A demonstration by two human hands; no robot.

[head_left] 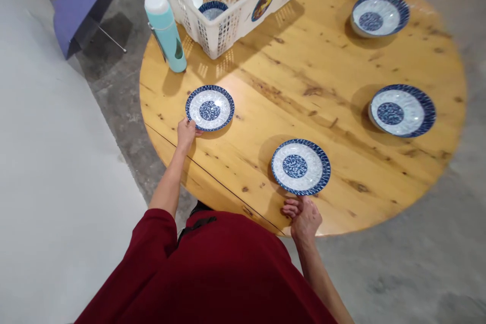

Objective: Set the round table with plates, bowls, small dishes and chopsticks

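A dark red short-sleeved shirt [228,273] fills the foreground, against the near edge of a round wooden table [250,116]. At far left, an open purple umbrella [81,7] lies on the floor, then a turquoise bottle [169,40] stands on the table. The left hand [187,133] pinches the near-left rim of the left patterned dish [210,109], most of which extends beyond the fingertips, away from the wearer. Behind it, a white plastic basket [216,38] holds a blue-rimmed bowl [213,11]. The middle patterned dish [299,167] sits just beyond the right hand [304,217], which meets its near rim with fingers curled; whether they pinch it I cannot tell. Farther right, well apart from both hands, are the upper bowl [379,14] and the lower bowl [402,111].
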